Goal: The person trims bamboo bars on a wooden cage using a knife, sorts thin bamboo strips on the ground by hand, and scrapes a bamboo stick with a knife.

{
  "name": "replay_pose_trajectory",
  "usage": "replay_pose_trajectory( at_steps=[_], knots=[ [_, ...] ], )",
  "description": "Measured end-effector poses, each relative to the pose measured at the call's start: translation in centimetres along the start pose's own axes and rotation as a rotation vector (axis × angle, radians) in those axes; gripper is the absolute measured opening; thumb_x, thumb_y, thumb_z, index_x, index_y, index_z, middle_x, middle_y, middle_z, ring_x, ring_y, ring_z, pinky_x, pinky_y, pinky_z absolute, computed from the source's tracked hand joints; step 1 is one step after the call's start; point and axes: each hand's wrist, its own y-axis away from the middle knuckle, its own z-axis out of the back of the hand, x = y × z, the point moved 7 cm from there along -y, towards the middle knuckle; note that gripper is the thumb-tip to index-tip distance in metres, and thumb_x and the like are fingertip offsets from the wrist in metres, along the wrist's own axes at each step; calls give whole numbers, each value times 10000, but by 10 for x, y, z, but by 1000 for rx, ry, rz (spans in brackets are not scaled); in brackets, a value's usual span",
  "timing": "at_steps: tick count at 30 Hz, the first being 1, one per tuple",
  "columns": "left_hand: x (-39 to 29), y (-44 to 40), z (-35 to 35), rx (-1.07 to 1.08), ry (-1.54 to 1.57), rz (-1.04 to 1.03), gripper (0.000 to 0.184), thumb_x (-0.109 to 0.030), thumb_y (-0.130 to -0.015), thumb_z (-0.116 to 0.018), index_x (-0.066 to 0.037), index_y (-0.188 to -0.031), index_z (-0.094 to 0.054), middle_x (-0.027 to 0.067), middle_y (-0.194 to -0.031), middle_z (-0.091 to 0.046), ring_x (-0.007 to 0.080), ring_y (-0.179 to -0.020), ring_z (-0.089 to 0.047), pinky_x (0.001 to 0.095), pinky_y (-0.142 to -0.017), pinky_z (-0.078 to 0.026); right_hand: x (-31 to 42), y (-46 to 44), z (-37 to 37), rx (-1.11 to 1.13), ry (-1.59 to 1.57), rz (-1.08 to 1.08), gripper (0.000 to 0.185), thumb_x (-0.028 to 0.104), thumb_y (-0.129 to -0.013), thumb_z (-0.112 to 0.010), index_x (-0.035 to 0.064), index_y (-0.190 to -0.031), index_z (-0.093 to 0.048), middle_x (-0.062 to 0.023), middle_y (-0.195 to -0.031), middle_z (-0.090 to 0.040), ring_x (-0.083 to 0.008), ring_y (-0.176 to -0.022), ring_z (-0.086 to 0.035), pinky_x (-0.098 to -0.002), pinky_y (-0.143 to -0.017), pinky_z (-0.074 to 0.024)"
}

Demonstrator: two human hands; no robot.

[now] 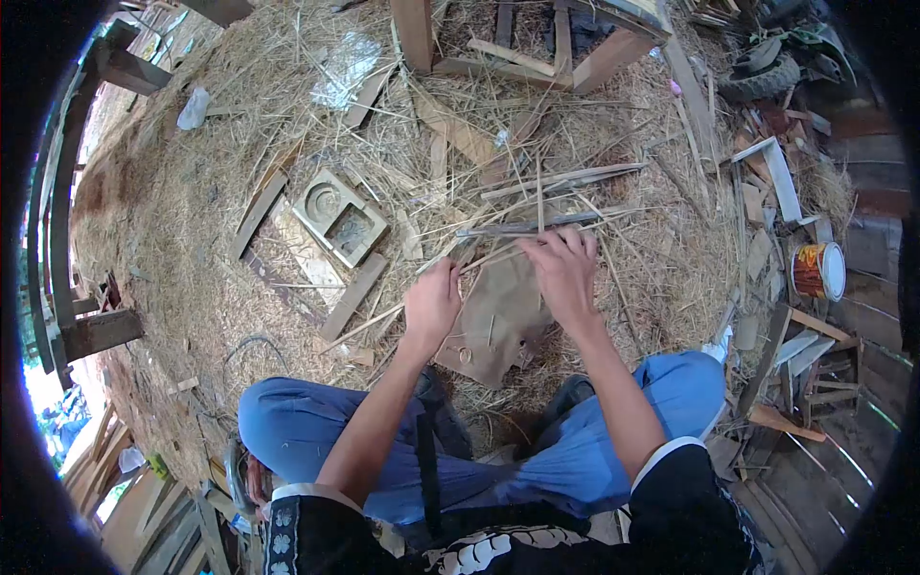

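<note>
My left hand [431,305] is closed, its fingers pinched on a thin wooden strip [377,321] that sticks out to its lower left and slants up toward my other hand. My right hand [563,265] has its fingers curled down on the strip's upper end; the fingertips are partly hidden. Below and between both hands lies a flat brown piece [491,331], which looks like cloth or leather, with a small hole near its lower edge. Just beyond my right hand, a bundle of thin sticks [517,230] rests on the straw.
Left of the hands sits a stone-like block [340,218] with one round and one square recess. Wood pieces [355,295] lie beside it. A wooden frame [517,72] stands ahead. At right are a paint can [819,272], scrap wood [774,182] and a tyre [762,79].
</note>
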Motion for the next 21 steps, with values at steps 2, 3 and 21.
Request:
replay_pose_trajectory(
  at_steps=[2, 3, 21],
  knots=[
    [-6, 1, 5, -18, -4, -16, 173, -225, -1022, -521, -82, -1057, -612, 202, -906, -709, 437, -815, -676, 548, -701, -526, 13, -2, 17, -90, 15, 74, 313, 62, -791, -714, 169, -1083, -757, -22, -955, -651, -236, -1024, -570, -439, -931, -388],
    [-7, -1, 6, -20, 10, -9, 174, -222, -1021, -525, -79, -1040, -621, 210, -878, -705, 438, -810, -677, 552, -699, -524, 18, -2, 25, -141, 11, 112, 317, 57, -798, -707, 180, -1087, -750, -14, -933, -635, -233, -1008, -566, -438, -919, -391],
    [-62, -2, -8, 40, 527, -60, 146, -110, -1037, -549, 23, -1046, -608, 150, -811, -685, 220, -693, -649, 352, -652, -508, -42, 19, 36, -117, -576, -404, 234, 162, -1044, -561, -6, -1194, -622, -195, -1033, -629, -301, -894, -653, -372, -750, -526]
  ],
)
